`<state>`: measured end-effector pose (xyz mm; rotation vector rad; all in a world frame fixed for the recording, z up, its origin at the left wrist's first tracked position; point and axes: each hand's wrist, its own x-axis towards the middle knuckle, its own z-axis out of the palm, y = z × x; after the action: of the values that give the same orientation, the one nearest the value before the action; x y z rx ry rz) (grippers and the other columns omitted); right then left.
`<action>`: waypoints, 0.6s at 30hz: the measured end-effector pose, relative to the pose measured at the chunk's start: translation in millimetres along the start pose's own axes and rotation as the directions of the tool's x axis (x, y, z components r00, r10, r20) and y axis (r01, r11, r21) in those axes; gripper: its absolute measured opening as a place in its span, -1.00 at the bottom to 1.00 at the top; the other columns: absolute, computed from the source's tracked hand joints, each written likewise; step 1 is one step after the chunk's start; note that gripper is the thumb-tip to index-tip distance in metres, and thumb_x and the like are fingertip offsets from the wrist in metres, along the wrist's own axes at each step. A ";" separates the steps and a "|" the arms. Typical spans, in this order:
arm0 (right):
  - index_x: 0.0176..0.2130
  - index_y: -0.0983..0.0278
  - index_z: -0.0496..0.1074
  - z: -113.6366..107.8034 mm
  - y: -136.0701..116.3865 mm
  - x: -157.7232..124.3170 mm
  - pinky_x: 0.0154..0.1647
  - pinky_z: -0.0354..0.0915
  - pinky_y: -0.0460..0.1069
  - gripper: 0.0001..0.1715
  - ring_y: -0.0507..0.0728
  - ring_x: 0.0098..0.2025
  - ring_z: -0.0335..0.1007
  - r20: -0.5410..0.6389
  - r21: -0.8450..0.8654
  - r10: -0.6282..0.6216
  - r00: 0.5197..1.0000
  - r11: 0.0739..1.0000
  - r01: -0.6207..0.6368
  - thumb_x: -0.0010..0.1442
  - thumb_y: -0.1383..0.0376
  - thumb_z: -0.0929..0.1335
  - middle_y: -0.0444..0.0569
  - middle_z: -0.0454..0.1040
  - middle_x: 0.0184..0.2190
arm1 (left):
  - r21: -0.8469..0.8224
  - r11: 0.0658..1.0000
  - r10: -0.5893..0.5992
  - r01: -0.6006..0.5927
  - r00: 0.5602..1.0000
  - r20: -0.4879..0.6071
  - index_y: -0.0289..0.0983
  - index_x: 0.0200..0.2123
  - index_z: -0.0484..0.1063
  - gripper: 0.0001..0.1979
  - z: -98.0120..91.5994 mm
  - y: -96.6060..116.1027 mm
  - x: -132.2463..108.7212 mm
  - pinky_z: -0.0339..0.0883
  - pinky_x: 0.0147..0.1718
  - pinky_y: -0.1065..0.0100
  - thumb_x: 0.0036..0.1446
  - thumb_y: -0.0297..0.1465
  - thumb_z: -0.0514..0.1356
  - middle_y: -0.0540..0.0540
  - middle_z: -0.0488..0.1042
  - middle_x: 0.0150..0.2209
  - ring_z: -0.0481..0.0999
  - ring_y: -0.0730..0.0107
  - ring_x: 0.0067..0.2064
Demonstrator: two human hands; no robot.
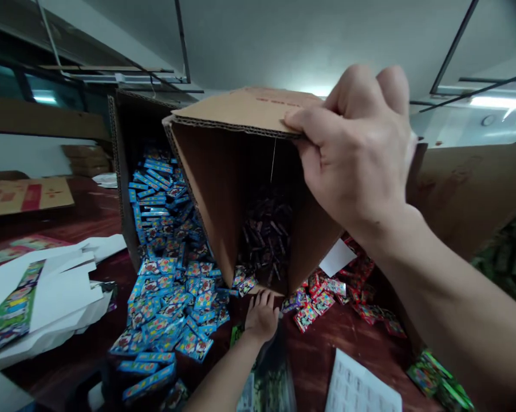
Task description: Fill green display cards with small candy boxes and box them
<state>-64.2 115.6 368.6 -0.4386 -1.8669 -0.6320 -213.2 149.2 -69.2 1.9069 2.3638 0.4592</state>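
A cardboard box point(210, 189) lies tilted with its opening toward me, dark small packets point(266, 229) deep inside it. My right hand point(361, 137) is closed on the box's upper edge, thumb below and fingers above. Down at the lower edge, my left hand point(262, 317) rests with its fingers stretched out against the rim. Blue packets point(167, 303) spill from another box point(122, 189) on the left. Red packets point(320, 303) lie to the right of the opening, and a few packets point(243, 281) sit at its lower left corner.
White paper sheets point(69, 280) are stacked at the left, with a green printed strip point(15, 309) on them. A printed sheet point(363, 386) lies on the dark red table point(309, 355). Green packets point(440, 380) are at the lower right. Another carton point(468, 189) stands at the right.
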 end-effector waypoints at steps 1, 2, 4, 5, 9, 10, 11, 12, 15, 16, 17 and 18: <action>-0.02 0.16 0.48 2.4 0.4 2.5 0.06 0.40 0.27 -0.51 0.40 0.28 0.05 0.004 0.008 0.004 1.000 1.000 -0.004 0.45 0.01 0.12 0.04 0.42 -0.02 | 0.005 1.000 -0.003 0.003 1.000 0.002 -0.23 0.37 0.19 -0.42 -1.1 0.9 -0.6 -0.06 0.37 -0.01 0.32 -0.26 -0.03 -0.17 0.16 0.40 0.09 0.05 0.41; -0.03 0.18 0.50 8.1 3.6 7.3 0.03 0.40 0.29 -0.49 0.41 0.26 0.07 0.023 0.003 0.011 1.000 1.000 -0.011 0.45 0.02 0.10 0.04 0.42 -0.02 | 0.011 1.000 -0.008 0.008 1.000 0.012 -0.23 0.37 0.19 -0.42 -1.8 1.7 -0.7 -0.04 0.37 -0.01 0.33 -0.25 -0.04 -0.18 0.16 0.40 0.11 0.03 0.41; -0.05 0.17 0.53 26.0 16.2 20.3 -0.03 0.40 0.33 -0.53 0.43 0.20 0.13 0.078 -0.031 0.038 0.996 0.999 -0.036 0.44 0.08 0.13 0.05 0.41 -0.01 | 0.022 1.000 -0.018 0.016 0.999 0.049 -0.24 0.37 0.19 -0.43 -2.8 2.9 0.2 0.06 0.33 -0.01 0.35 -0.24 -0.04 -0.21 0.14 0.40 0.15 0.00 0.39; -0.05 0.14 0.54 36.6 24.4 26.8 -0.05 0.40 0.35 -0.58 0.42 0.17 0.15 0.104 -0.050 0.054 0.993 0.998 -0.049 0.41 0.10 0.17 0.07 0.41 0.01 | 0.028 0.999 -0.021 0.019 0.997 0.073 -0.24 0.37 0.19 -0.44 -3.1 3.4 1.0 0.12 0.30 0.01 0.36 -0.23 -0.05 -0.22 0.13 0.40 0.18 0.00 0.37; 0.02 0.23 0.54 79.0 58.4 45.3 0.02 0.38 0.32 -0.65 0.38 0.17 0.13 0.192 -0.092 0.082 0.978 0.994 -0.065 0.37 0.22 0.26 0.10 0.39 0.08 | 0.045 0.999 -0.011 0.005 0.990 0.138 -0.22 0.35 0.18 -0.47 -6.8 5.8 6.0 0.21 0.24 -0.05 0.39 -0.20 0.03 -0.24 0.12 0.39 0.22 -0.01 0.34; 0.05 0.26 0.53 88.9 66.6 48.8 0.06 0.37 0.32 -0.63 0.37 0.18 0.12 0.215 -0.103 0.096 0.972 0.992 -0.075 0.37 0.23 0.26 0.10 0.39 0.09 | 0.049 0.999 -0.004 -0.003 0.989 0.145 -0.22 0.32 0.20 -0.48 -8.6 7.0 7.3 0.21 0.23 -0.10 0.37 -0.19 0.08 -0.25 0.15 0.37 0.24 -0.02 0.32; 0.07 0.28 0.52 98.4 74.7 52.5 0.10 0.35 0.33 -0.62 0.37 0.20 0.10 0.237 -0.114 0.117 0.964 0.989 -0.092 0.39 0.22 0.26 0.10 0.38 0.11 | 0.054 0.998 0.002 -0.011 0.988 0.151 -0.23 0.29 0.24 -0.49 -11.1 8.3 8.4 0.24 0.21 -0.13 0.35 -0.20 0.14 -0.25 0.20 0.34 0.28 -0.02 0.29; 0.09 0.27 0.51 107.1 82.4 56.6 0.13 0.33 0.36 -0.60 0.37 0.21 0.08 0.259 -0.123 0.142 0.955 0.986 -0.113 0.40 0.20 0.25 0.09 0.37 0.13 | 0.058 0.998 0.010 -0.020 0.987 0.160 -0.25 0.25 0.28 -0.51 -14.1 9.8 8.9 0.27 0.18 -0.14 0.33 -0.21 0.18 -0.25 0.25 0.30 0.33 -0.01 0.25; 0.10 0.12 0.49 125.2 98.0 69.6 0.18 0.26 0.46 -0.57 0.44 0.25 0.05 0.299 -0.116 0.175 0.938 0.982 -0.146 0.41 0.07 0.22 0.06 0.35 0.16 | 0.069 0.996 0.040 -0.054 0.980 0.197 -0.29 0.14 0.37 -0.60 -28.8 14.5 5.0 0.38 0.09 -0.06 0.31 -0.24 0.21 -0.23 0.38 0.18 0.45 0.09 0.13; 0.10 0.08 0.49 127.8 98.3 72.2 0.19 0.22 0.49 -0.57 0.48 0.25 0.05 0.298 -0.113 0.171 0.939 0.983 -0.143 0.40 0.04 0.21 0.06 0.35 0.17 | 0.071 0.995 0.048 -0.064 0.977 0.207 -0.30 0.11 0.40 -0.63 -36.0 15.5 1.5 0.40 0.07 -0.02 0.32 -0.24 0.20 -0.22 0.43 0.13 0.48 0.13 0.10; 0.12 0.09 0.47 129.0 95.1 72.2 0.21 0.17 0.52 -0.56 0.50 0.26 0.06 0.274 -0.113 0.164 0.948 0.984 -0.137 0.38 0.04 0.23 0.06 0.34 0.18 | 0.073 0.995 0.052 -0.069 0.976 0.212 -0.30 0.06 0.43 -0.66 -44.6 15.9 -3.2 0.42 0.04 0.02 0.33 -0.23 0.18 -0.21 0.47 0.07 0.50 0.15 0.06; 0.17 0.11 0.43 129.6 88.2 68.5 0.25 0.11 0.51 -0.53 0.51 0.27 0.07 0.227 -0.113 0.147 0.963 0.986 -0.124 0.37 0.04 0.26 0.06 0.32 0.20 | 0.074 0.995 0.052 -0.069 0.977 0.208 -0.29 0.03 0.45 -0.69 -54.4 15.6 -8.9 0.43 0.02 0.07 0.34 -0.23 0.16 -0.19 0.51 0.02 0.53 0.17 0.02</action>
<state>-134.3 265.0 413.7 -0.7264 -2.0128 -0.6016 -209.5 133.4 -14.2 1.9581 2.2292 0.1615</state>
